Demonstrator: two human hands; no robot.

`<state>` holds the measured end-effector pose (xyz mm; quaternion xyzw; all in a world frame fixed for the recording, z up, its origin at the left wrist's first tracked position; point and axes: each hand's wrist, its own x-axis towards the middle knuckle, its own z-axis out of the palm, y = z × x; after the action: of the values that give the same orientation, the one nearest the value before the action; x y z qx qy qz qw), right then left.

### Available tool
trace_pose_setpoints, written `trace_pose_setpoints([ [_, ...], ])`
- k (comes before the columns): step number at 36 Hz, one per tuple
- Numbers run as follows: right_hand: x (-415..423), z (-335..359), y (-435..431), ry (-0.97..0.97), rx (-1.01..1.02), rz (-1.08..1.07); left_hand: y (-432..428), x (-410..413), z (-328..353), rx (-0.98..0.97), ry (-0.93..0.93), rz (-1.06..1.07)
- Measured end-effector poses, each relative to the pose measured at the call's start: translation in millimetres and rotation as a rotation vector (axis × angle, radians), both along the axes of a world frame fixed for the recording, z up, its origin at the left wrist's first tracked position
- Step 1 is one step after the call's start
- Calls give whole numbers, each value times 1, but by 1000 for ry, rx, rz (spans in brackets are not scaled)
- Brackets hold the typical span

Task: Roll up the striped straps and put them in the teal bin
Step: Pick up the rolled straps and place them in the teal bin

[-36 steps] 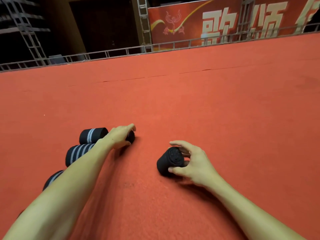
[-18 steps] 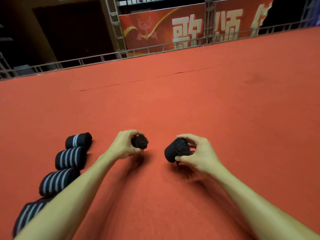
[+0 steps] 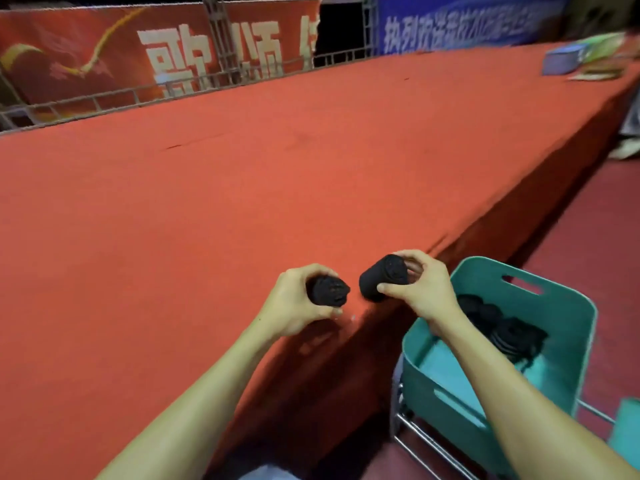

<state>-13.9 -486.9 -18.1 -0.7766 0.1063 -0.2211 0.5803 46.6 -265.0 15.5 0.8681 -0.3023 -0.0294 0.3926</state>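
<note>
Straps are sitting rolled, left hand gripping one, right hand pinching the other, at the desk edge beside the teal bin; sloppy toss and they're unrolling or missing.

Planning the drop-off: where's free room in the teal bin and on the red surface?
Teal bin: bare floor in the near-left part, between the near wall and the rolled straps piled toward the far side; crowded there. Red carpeted surface: bare from the railing to its near edge; only the far-right corner holds boxes and papers.
</note>
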Motion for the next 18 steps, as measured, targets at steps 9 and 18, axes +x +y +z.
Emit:
trace_pose_setpoints([
  [9, -55, -19, -80, 45, -56, -210, -112, -44, -27, -17, 36, -252],
  [18, -79, -85, -114, 258, 57, -452, -147, -54, -59, 25, 69, -314],
])
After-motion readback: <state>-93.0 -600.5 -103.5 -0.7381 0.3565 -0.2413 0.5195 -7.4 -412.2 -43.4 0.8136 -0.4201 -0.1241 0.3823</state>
